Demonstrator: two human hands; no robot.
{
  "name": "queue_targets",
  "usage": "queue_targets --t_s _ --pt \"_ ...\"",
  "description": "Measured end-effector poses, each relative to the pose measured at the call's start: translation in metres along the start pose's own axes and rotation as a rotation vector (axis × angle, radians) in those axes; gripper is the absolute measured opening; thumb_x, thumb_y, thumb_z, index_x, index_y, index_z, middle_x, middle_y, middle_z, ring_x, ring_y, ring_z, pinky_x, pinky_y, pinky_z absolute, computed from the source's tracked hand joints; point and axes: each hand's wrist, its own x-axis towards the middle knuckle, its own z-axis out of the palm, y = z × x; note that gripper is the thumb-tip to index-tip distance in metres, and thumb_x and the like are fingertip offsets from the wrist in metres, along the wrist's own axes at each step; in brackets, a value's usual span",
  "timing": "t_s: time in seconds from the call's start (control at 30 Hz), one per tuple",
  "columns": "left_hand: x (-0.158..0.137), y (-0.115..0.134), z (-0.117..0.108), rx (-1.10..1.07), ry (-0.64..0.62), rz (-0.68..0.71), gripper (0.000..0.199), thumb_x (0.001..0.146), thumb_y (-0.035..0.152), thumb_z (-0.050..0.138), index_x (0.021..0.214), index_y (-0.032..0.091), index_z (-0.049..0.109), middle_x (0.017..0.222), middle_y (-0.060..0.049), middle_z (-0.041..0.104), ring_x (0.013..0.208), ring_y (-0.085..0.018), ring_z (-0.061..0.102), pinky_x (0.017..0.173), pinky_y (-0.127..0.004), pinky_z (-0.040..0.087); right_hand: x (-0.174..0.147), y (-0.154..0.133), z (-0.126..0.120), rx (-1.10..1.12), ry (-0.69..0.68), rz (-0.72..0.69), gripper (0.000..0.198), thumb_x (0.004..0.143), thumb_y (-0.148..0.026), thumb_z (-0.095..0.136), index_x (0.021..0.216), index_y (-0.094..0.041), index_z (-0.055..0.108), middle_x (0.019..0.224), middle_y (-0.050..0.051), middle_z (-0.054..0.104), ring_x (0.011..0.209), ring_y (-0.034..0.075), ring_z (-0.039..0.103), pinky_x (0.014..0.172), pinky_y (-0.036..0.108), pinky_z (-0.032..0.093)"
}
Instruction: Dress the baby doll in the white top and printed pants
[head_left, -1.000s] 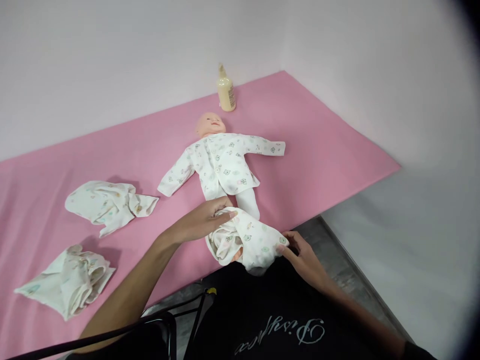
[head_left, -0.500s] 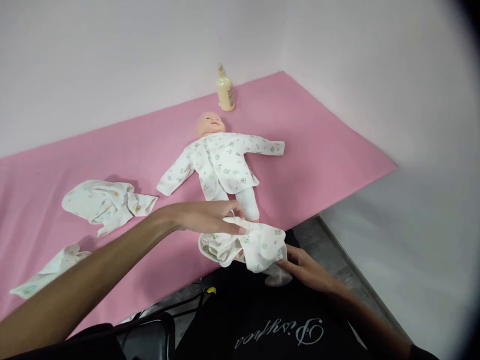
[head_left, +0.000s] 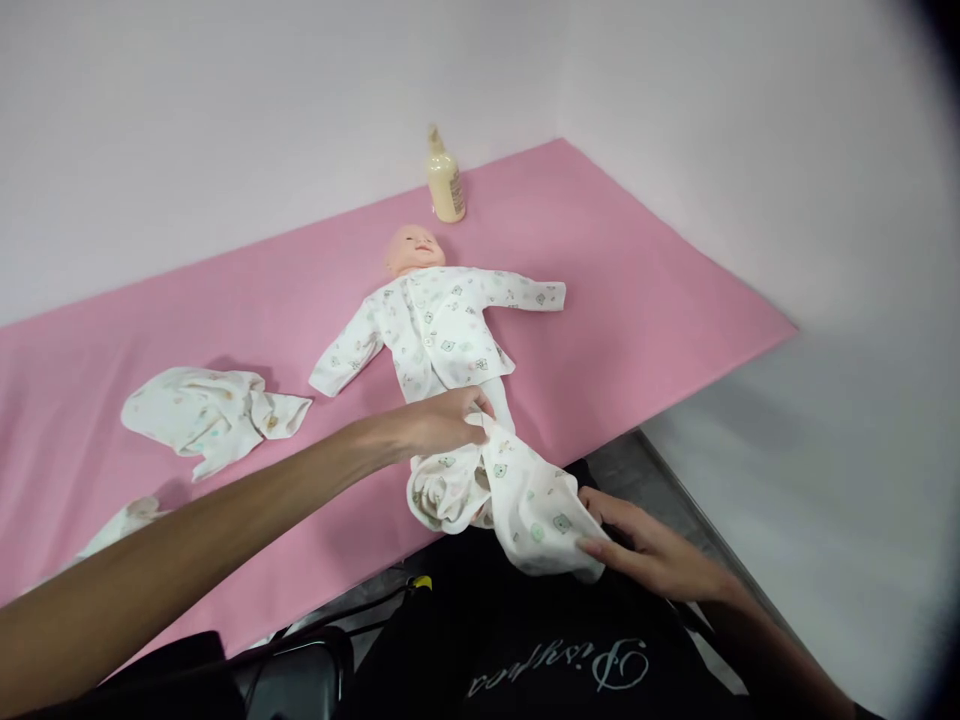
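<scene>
A pink table (head_left: 660,300) spans the frame. Across its middle lies a doll (head_left: 444,322), face up. At lower centre, a printed garment (head_left: 536,505) bunches by the doll's lower legs. A crumpled cloth (head_left: 210,415) lies centre left. Below the frame's centre, the right hand (head_left: 637,548) grips the garment's outstretched end and the left hand (head_left: 450,418) pinches its upper edge. Upper centre, a bottle (head_left: 447,188) stands.

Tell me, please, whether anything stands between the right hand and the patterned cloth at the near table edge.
Nothing visible does: the right hand pinches the outer end of the patterned cloth directly, and the left hand holds its upper part.
</scene>
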Motion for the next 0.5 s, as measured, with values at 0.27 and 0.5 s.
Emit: queue_targets --t_s 0.27,0.5 --pt "-0.027 0.002 0.004 -0.035 0.004 0.239 0.038 0.084 0.018 0.043 0.120 0.026 0.054 0.125 -0.006 0.064 0.095 -0.018 0.066 0.066 -0.025 0.048 0.004 0.010 -0.019 -0.116 0.042 0.110 0.034 0.097 -0.049 0.051 0.080 -0.020 0.057 0.078 0.001 0.056 0.069 0.014 0.050 0.063 0.027 0.042" --pt "-0.038 0.010 0.018 0.184 0.199 0.436 0.041 0.086 0.004 0.035 0.109 0.023 0.063 0.103 -0.002 0.068 0.100 -0.017 0.061 0.082 -0.028 0.047 0.080 -0.019 -0.020 -0.135 -0.087 -0.131 0.043 0.096 -0.049 0.052 0.131 -0.025 0.058 0.087 0.000 0.061 0.070 0.013 0.051 0.065 0.026 0.044"
